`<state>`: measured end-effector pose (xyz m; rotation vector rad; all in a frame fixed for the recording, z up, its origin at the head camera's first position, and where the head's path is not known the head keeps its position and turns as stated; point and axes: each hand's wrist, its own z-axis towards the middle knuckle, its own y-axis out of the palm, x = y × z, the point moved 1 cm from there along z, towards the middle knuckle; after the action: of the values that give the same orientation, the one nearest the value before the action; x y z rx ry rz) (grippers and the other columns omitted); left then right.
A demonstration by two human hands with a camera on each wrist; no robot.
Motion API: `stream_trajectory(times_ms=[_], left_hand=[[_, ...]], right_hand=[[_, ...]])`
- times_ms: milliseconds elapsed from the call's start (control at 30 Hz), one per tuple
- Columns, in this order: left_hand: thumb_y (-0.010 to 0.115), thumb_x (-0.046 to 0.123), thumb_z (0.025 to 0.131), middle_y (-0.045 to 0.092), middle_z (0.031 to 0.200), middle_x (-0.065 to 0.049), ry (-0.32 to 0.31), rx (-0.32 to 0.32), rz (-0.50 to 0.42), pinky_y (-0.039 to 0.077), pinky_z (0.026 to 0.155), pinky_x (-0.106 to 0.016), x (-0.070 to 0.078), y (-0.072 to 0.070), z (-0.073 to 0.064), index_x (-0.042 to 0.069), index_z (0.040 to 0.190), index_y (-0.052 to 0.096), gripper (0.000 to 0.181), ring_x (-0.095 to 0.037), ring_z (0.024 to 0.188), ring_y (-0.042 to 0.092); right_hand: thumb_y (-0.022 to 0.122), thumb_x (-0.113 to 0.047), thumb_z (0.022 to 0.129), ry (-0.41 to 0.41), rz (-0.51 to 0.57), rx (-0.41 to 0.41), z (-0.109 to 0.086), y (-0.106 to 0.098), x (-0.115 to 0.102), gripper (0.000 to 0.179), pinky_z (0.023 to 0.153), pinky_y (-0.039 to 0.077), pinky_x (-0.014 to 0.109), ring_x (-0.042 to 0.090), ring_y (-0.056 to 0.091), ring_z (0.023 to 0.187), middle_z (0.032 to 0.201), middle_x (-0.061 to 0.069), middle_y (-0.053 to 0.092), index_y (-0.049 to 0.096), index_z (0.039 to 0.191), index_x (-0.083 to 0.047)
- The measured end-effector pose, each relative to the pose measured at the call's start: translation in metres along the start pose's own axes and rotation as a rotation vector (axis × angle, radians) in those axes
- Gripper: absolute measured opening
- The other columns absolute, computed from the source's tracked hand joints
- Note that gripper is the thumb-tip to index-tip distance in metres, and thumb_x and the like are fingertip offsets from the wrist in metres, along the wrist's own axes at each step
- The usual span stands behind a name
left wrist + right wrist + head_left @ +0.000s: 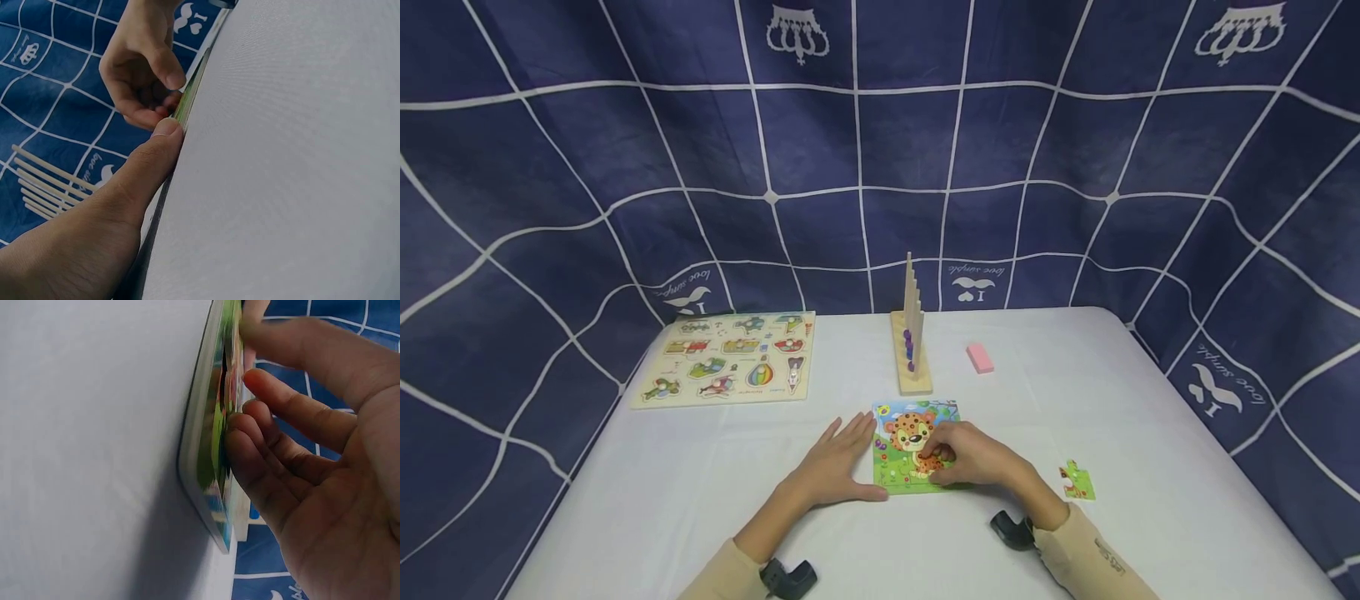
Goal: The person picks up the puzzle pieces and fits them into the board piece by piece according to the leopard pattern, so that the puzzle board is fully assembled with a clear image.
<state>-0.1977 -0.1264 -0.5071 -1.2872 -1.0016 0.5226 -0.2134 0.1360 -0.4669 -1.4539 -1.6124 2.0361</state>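
Note:
A jigsaw puzzle [892, 468] with a cartoon leopard on green grass lies flat on the white table. My left hand [837, 467] rests along its left side with fingers straight, the thumb at the near left corner. Over the puzzle's right half, my right hand [976, 455] has curled fingers and grips a puzzle piece [217, 440] at the leopard's body. In the right wrist view, that piece sits slightly raised from the board, with the fingertips right at its edge. A loose puzzle piece [1080, 482], green with some orange, lies to the right of my right forearm.
Behind the puzzle stands a wooden peg stand [915, 382] with upright rods and several purple and blue beads. A pink block [980, 357] lies right of it. At the back left is a wooden knob puzzle board [782, 385] with vehicle pictures. Blue checked cloth [895, 142] hangs around the table.

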Motion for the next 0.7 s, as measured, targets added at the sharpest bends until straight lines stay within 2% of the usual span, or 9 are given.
stream_trajectory(times_ms=[200,433,700], left_hand=[[0.055,0.085,0.071,0.015,0.164,-0.005,0.007,0.0,0.003,0.013,0.125,-0.049,0.0015,-0.0015,0.0003,0.009,0.156,0.02,0.119,-0.022,0.153,0.016],[0.054,0.086,0.07,0.014,0.165,-0.003,-0.011,-0.014,-0.011,0.011,0.125,-0.048,0.0008,-0.0024,0.0,0.01,0.156,0.019,0.12,-0.02,0.153,0.014],[0.053,0.086,0.071,0.014,0.164,-0.003,-0.003,-0.004,-0.004,0.012,0.125,-0.048,0.0004,-0.0001,0.0002,0.01,0.156,0.019,0.119,-0.02,0.153,0.015]], right_hand=[[0.075,-0.011,0.076,-0.03,0.004,-0.004,0.0006,0.0032,-0.0017,0.022,0.066,0.046,0.015,0.001,0.05,0.074,0.089,-0.01,0.064,0.073,0.097,-0.016],[0.074,-0.009,0.077,-0.029,0.029,-0.002,0.0026,0.0056,-0.0043,0.021,0.063,0.046,0.015,0.001,0.051,0.072,0.086,-0.008,0.064,0.074,0.098,-0.014],[0.075,-0.009,0.077,-0.026,0.039,0.015,0.0016,0.0067,-0.0033,0.02,0.062,0.046,0.015,0.0,0.05,0.071,0.085,-0.008,0.065,0.074,0.096,-0.013]])
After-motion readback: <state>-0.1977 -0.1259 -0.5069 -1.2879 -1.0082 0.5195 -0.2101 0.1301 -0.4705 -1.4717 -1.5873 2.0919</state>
